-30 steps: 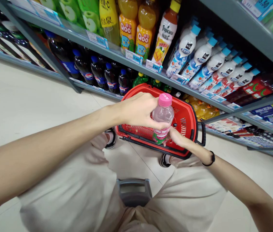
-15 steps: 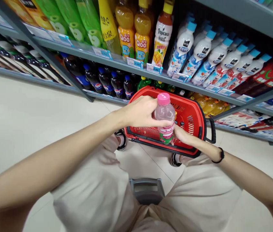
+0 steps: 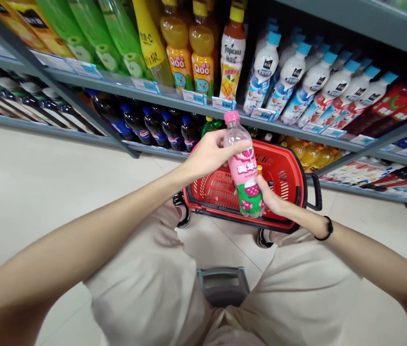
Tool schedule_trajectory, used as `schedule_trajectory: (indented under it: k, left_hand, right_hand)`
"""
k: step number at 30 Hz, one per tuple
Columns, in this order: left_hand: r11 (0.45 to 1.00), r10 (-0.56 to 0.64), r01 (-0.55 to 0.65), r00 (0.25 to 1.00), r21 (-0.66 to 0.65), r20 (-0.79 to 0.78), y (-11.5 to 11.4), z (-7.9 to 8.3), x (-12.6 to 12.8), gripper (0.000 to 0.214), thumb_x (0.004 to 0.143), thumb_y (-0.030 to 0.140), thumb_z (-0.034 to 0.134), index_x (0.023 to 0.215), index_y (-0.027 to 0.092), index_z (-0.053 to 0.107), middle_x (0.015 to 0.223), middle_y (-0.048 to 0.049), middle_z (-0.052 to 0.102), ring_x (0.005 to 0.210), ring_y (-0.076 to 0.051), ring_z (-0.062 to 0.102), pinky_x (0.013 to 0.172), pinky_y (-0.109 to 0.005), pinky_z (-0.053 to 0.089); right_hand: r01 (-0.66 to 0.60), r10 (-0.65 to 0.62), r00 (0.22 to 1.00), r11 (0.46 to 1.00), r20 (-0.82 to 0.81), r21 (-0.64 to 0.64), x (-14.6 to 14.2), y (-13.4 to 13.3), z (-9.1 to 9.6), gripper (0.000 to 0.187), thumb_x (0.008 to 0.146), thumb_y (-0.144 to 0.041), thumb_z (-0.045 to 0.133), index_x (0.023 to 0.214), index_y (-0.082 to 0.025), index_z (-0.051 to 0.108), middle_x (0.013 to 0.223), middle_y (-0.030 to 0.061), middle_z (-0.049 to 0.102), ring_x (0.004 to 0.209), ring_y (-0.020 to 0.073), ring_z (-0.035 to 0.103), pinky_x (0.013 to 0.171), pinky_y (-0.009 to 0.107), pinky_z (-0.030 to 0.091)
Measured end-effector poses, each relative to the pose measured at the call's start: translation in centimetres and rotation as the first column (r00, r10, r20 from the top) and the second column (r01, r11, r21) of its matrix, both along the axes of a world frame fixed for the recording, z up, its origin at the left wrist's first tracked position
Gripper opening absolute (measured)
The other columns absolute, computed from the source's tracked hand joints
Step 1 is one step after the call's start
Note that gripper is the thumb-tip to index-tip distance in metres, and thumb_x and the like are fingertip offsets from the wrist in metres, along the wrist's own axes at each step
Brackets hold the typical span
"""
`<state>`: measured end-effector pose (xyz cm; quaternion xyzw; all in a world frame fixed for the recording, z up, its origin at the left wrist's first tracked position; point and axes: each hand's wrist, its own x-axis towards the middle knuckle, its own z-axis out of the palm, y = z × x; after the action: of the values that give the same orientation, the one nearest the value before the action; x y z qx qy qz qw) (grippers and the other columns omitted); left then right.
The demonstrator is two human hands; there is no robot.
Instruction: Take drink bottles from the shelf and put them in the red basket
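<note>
A clear bottle [image 3: 244,168] with a pink cap and a pink and green label is held in both hands above a red shopping basket [image 3: 290,166] on the floor. My left hand [image 3: 209,154] grips its upper part near the neck. My right hand [image 3: 270,197] wraps the lower end from the right. The bottle tilts, cap up and to the left, with its label facing the camera. Nothing can be made out inside the basket.
Grey shelves [image 3: 174,98] run across the top with juice bottles, white blue-capped bottles [image 3: 290,77] and dark cola bottles [image 3: 153,125] below. Pale floor tiles [image 3: 44,173] spread to the left. A grey stool [image 3: 223,286] shows between my knees.
The bottle has been lifted and tilted, so its label now faces the camera. Both hands kept their hold and rose with it.
</note>
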<state>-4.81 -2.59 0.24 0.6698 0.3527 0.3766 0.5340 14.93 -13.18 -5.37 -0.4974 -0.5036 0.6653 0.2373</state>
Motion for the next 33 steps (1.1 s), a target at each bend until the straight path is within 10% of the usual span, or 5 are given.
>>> schedule_trajectory:
  k: [5,18,26,33]
  left_hand:
    - [0.999,0.021,-0.017,0.995,-0.037,0.096,1.5,-0.1,1.7,0.055,0.083,0.061,0.076,0.106,0.011,0.072,0.1,-0.0081,0.074,0.088,-0.018,0.068,0.081,-0.028,0.053]
    - [0.911,0.093,-0.005,0.977,-0.413,0.193,3.4,-4.3,3.9,0.058,0.084,0.07,0.068,0.096,0.013,0.072,0.1,-0.0113,0.075,0.092,-0.022,0.07,0.092,-0.038,0.054]
    - [0.937,0.069,0.009,0.976,-0.35,0.209,3.9,-5.1,3.5,0.054,0.084,0.067,0.071,0.091,0.013,0.07,0.097,-0.0094,0.075,0.086,-0.017,0.068,0.086,-0.033,0.054]
    - [0.974,-0.024,0.077,0.97,-0.213,0.24,4.4,-4.8,2.7,0.061,0.068,0.064,0.086,0.097,0.013,0.072,0.094,-0.006,0.075,0.08,-0.014,0.066,0.077,-0.027,0.054]
  right_hand:
    - [0.085,-0.08,0.995,0.993,-0.064,0.086,-0.3,0.7,1.4,0.056,0.07,-0.065,0.084,0.078,-0.019,0.053,0.058,-0.0028,0.06,0.043,0.0081,0.046,0.039,0.021,0.037]
    - [-0.059,0.061,0.998,0.996,-0.024,0.071,0.4,1.3,0.8,0.045,0.075,-0.038,0.088,0.096,-0.022,0.052,0.063,-0.0058,0.062,0.044,0.01,0.052,0.04,0.022,0.046]
    - [-0.054,0.04,0.991,0.993,0.128,0.108,0.7,1.9,-0.7,0.055,0.07,-0.038,0.091,0.108,-0.021,0.055,0.085,0.0023,0.07,0.057,0.0149,0.063,0.048,0.028,0.054]
    - [-0.106,0.026,0.963,0.952,0.27,0.287,0.9,2.3,-1.8,0.059,0.068,-0.039,0.09,0.114,-0.016,0.06,0.109,0.0091,0.073,0.107,0.0267,0.069,0.095,0.041,0.059]
